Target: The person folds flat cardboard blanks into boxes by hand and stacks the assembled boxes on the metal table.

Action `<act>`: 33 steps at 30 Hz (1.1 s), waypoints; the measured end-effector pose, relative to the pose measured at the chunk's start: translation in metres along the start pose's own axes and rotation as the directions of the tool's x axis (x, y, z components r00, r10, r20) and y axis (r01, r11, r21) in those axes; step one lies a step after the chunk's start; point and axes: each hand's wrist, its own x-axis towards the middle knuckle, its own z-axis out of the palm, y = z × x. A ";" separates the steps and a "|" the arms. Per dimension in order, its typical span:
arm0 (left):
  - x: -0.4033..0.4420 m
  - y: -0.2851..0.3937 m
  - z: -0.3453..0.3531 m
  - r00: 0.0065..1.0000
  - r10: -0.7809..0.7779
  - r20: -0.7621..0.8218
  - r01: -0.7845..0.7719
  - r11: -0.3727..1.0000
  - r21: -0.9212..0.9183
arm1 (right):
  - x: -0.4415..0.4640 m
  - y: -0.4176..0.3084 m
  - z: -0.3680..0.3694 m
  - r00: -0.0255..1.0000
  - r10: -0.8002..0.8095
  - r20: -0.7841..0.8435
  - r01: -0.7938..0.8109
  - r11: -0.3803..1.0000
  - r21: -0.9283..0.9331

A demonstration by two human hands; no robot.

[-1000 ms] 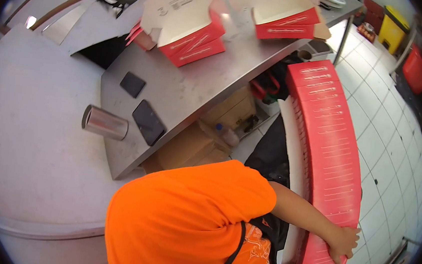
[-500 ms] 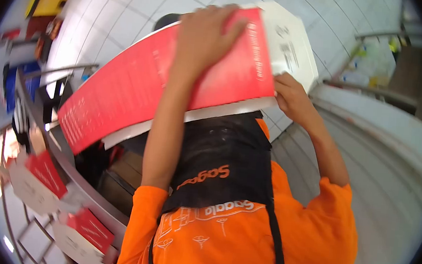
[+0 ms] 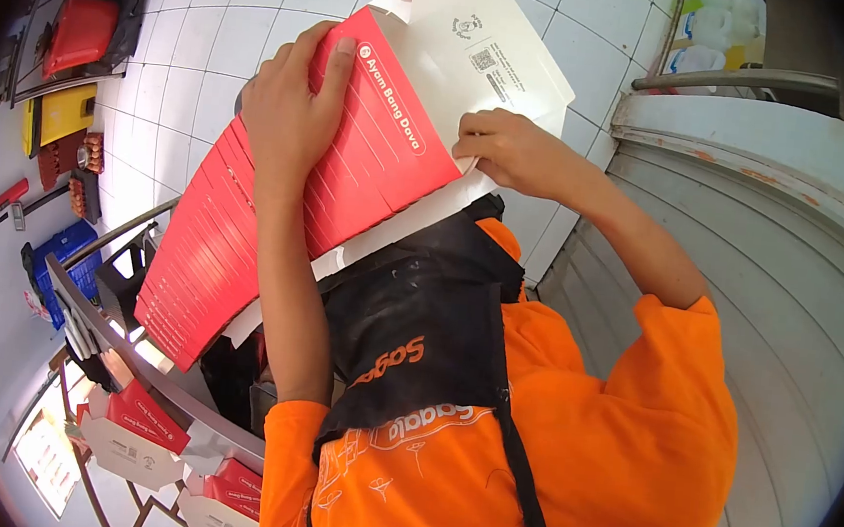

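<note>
A long row of nested red-and-white cardboard boxes [image 3: 245,218] lies across the front of my body, printed with white lettering on the nearest one. My left hand [image 3: 296,97] grips the top of the row, its fingers over the far edge and its thumb on the red face. My right hand [image 3: 502,150] is closed at the corner of the end box, pinching its edge near the open white flap [image 3: 495,54]. The fingertips there are partly hidden.
Two opened boxes [image 3: 131,439] [image 3: 225,507] stand at the lower left by the metal table edge [image 3: 170,392]. Red tubs [image 3: 80,38], a yellow container [image 3: 58,116] and a blue item [image 3: 71,258] are farther left. A ribbed grey shutter [image 3: 701,288] is at right.
The view has swung round from the table to the row of boxes. Since half a second ago, my left hand has shifted left, and the end box's white flap shows more fully.
</note>
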 end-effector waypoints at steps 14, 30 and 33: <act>-0.003 0.008 -0.010 1.000 -0.014 -0.003 0.014 1.000 -0.007 | -0.007 -0.022 0.009 0.998 -0.009 0.057 0.006 0.999 0.048; -0.004 0.008 -0.012 0.999 -0.037 0.003 0.037 0.993 -0.108 | 0.133 0.015 -0.059 0.961 0.252 -0.118 -0.212 0.937 0.276; -0.003 0.003 -0.014 0.998 -0.057 -0.041 0.054 0.995 -0.081 | 0.145 0.007 -0.065 0.969 0.246 0.008 -0.245 0.961 0.130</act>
